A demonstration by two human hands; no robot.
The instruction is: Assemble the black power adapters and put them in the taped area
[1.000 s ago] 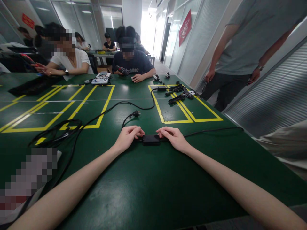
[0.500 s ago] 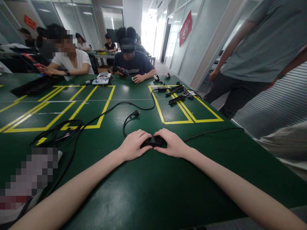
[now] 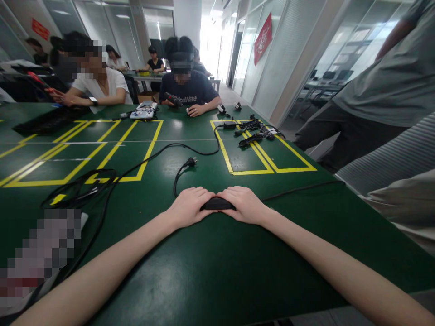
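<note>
A black power adapter (image 3: 219, 204) lies low over the green table, held between both hands. My left hand (image 3: 192, 206) grips its left end, thumb along the near side and fingers over the top. On its right end, my right hand (image 3: 246, 203) is closed in the same way, and the fingertips of the two hands nearly meet. Beyond my left hand a short black cord with a mains plug (image 3: 191, 161) curves up on the table. A thin black cable (image 3: 306, 186) runs off to the right from beside my right hand.
The green table (image 3: 217, 271) has yellow tape outlines. A coiled black cable (image 3: 79, 188) lies at left, near a blurred pale object (image 3: 44, 249). Black devices with cables (image 3: 253, 134) lie at back right. A person (image 3: 186, 86) sits opposite; another person (image 3: 377, 104) stands at right.
My fingers have shifted over the adapter, and more of its near side shows between my thumbs. The standing person at right has moved and leans further right.
</note>
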